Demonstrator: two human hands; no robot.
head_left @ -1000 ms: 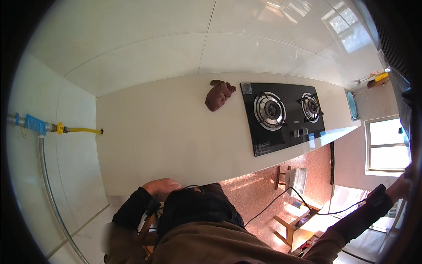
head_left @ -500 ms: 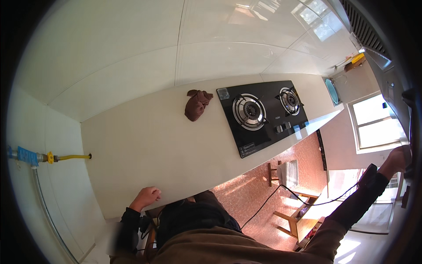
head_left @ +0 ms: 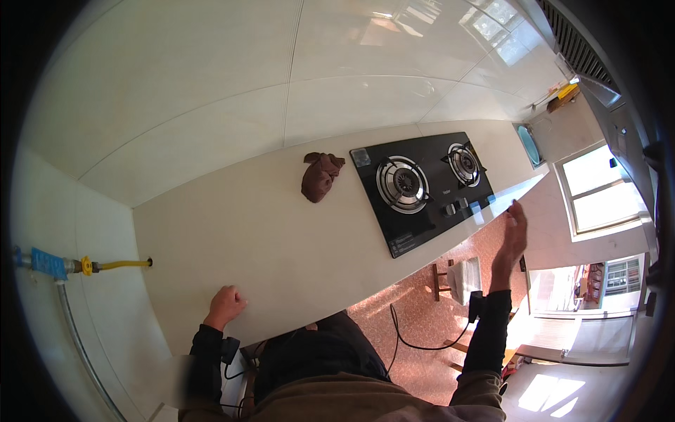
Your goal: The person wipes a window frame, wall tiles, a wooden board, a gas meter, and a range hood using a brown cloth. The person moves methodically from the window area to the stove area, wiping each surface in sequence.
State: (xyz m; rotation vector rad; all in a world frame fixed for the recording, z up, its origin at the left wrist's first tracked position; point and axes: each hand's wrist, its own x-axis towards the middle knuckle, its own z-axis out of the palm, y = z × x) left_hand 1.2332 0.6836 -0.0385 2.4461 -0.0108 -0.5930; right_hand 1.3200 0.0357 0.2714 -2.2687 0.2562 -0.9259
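Note:
My left hand [head_left: 227, 307] is curled into a loose fist at the counter's front left, with nothing visible in it. Past the front edge of the counter, to the right of the hob, my right hand [head_left: 512, 243] is raised over the floor. Its fingers are loosely bent and apart, holding nothing that I can see. A crumpled brown cloth [head_left: 321, 177] lies on the pale countertop [head_left: 239, 232], left of the black two-burner gas hob [head_left: 411, 228]. Neither hand touches the cloth or the hob.
A yellow gas hose [head_left: 123, 265] runs from a wall pipe into the left wall by the counter. A light blue basin [head_left: 528, 145] sits at the counter's far right end. Below are a covered stool [head_left: 465, 280] and a black cable [head_left: 429, 348]. The range hood [head_left: 573, 46] hangs upper right.
My right hand has come down and leftward from near the range hood to beside the hob's front corner. My left hand has shifted slightly up and stays curled. The cloth lies still.

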